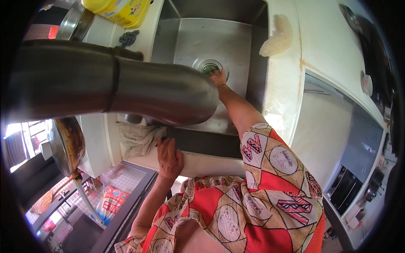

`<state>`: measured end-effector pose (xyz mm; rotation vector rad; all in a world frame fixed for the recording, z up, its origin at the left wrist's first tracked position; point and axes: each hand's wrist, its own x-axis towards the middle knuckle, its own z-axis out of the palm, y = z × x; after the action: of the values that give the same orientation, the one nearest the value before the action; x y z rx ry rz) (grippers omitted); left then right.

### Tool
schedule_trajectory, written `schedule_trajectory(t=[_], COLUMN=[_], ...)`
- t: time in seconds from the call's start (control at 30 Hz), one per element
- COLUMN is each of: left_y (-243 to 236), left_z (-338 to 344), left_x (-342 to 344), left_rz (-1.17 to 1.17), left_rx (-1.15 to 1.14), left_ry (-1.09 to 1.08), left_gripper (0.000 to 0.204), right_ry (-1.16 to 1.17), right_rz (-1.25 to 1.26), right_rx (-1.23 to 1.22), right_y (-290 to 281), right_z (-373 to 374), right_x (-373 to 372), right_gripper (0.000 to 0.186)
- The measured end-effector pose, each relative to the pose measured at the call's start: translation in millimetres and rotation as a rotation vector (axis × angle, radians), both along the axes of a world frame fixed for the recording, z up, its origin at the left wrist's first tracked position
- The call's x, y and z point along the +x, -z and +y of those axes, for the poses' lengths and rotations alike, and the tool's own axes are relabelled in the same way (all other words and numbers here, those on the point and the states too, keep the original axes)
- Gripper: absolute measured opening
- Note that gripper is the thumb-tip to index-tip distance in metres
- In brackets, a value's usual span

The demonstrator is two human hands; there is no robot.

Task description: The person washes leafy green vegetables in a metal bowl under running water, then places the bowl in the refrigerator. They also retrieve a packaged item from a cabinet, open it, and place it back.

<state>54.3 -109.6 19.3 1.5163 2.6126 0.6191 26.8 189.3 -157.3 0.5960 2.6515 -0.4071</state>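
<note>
My right hand (218, 79) reaches down to the drain (210, 66) in the bottom of the steel sink (202, 38). Its fingers touch the drain's rim, next to green matter in the opening. The fingertips are too small and partly hidden to tell whether they grip anything. My left hand (170, 160) rests on the sink's front edge with its fingers stretched out and nothing in it. Just left of that hand lies a crumpled greyish cloth (137, 138), close to the fingertips.
A large dark faucet-like pipe (160, 90) crosses from the left and covers part of the sink. On the counter are a yellow bottle (122, 10), a dark scouring pad (128, 38) and a pale loofah-like scrubber (278, 37). A pan (67, 145) hangs at left.
</note>
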Motion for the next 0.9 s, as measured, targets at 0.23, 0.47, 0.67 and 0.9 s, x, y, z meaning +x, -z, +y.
schedule_trajectory(t=[0.23, 0.47, 0.67, 0.9], left_y=[3, 12, 28, 44], left_z=[2, 3, 5, 15], left_x=[-1, -2, -5, -4], left_rz=[-0.008, 0.001, 0.017, 0.04], left_rx=[0.026, 0.076, 0.094, 0.16], left_ry=[0.001, -0.007, -0.017, -0.019], left_gripper=[0.037, 0.035, 0.033, 0.03], right_ry=[-0.097, -0.055, -0.062, -0.179], right_rz=[0.082, 0.189, 0.32, 0.828], right_rx=[0.167, 0.035, -0.09, -0.067], right_y=[8, 26, -2, -60], right_z=[7, 10, 0, -10], right_x=[6, 7, 35, 44], right_gripper=[0.022, 0.02, 0.018, 0.019])
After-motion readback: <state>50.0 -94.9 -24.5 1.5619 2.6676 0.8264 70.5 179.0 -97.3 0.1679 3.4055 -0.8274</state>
